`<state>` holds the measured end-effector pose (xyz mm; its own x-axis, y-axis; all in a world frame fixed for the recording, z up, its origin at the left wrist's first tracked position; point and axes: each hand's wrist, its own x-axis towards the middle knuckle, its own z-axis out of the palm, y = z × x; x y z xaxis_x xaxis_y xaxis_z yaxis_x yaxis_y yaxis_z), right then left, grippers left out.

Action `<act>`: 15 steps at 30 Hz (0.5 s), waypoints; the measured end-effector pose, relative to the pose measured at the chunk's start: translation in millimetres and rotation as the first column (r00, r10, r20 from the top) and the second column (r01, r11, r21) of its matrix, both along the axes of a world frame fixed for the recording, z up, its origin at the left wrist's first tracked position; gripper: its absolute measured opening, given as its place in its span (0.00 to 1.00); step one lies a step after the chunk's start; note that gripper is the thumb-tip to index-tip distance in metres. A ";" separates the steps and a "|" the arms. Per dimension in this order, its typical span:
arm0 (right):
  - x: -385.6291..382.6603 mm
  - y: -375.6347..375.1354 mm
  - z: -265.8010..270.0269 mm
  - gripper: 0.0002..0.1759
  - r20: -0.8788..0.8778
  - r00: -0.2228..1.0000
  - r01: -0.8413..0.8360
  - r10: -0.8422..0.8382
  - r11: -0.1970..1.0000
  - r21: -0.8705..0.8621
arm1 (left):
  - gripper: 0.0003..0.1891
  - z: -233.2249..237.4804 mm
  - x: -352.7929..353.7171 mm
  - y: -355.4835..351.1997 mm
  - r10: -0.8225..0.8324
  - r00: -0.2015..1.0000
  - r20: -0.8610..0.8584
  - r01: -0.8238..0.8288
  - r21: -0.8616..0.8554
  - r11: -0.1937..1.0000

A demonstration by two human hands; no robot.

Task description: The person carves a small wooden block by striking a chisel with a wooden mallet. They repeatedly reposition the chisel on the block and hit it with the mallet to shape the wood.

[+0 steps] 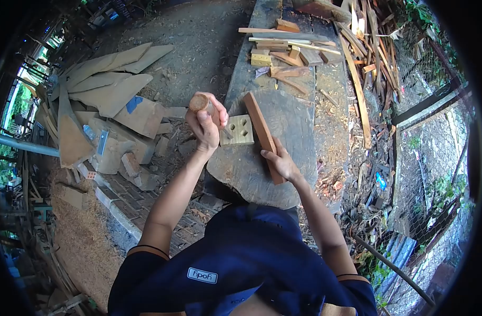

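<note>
Holed block [238, 129] sat on the surface [295, 124]. Left hand [207, 122] gripped a wooden-handled tool [199, 102] at block's 9 o'clock; right hand [281, 161] gripped a wooden bar [260, 122] at 4 o'clock.

The block [238, 131] is pale yellow, the bar [262, 126] reddish-brown, the shirt [251, 255] navy.

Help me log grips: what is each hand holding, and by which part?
The left hand grips a chisel-like tool by its wooden handle; the right hand holds a wooden bar by its half nearer the person.
</note>
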<state>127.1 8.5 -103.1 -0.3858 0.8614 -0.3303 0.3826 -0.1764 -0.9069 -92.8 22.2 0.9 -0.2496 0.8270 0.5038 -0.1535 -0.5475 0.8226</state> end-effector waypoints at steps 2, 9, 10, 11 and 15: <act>0.6 -0.2 2.9 0.41 0.027 1.000 -0.005 0.005 1.000 -0.002 | 0.25 -1.0 2.3 0.7 0.031 0.999 -0.041 -0.032 -0.012 0.999; 1.8 0.3 2.6 0.41 0.009 1.000 -0.018 0.018 1.000 0.008 | 0.08 -1.6 47.2 -7.8 0.260 0.889 -0.376 -0.257 0.057 0.965; 3.3 1.3 5.8 0.40 0.047 0.999 -0.004 0.004 1.000 0.003 | 0.08 4.6 55.6 -9.0 0.266 0.876 -0.402 -0.232 0.134 0.964; 3.4 2.7 9.6 0.39 0.084 0.996 0.006 -0.006 1.000 0.001 | 0.09 11.0 62.5 -9.7 0.281 0.858 -0.429 -0.209 0.208 0.956; 15.0 -2.7 111.0 0.38 -0.153 0.987 0.081 -0.049 0.975 0.208 | 0.11 -1.3 74.4 -8.7 0.202 0.884 -0.422 -0.172 0.107 0.979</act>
<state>142.1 5.8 7.8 -0.3570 0.9306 -0.0810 0.2374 0.0065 -0.9714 -18.4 13.5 -0.4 -0.1440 0.7482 0.6476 0.3165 -0.5852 0.7466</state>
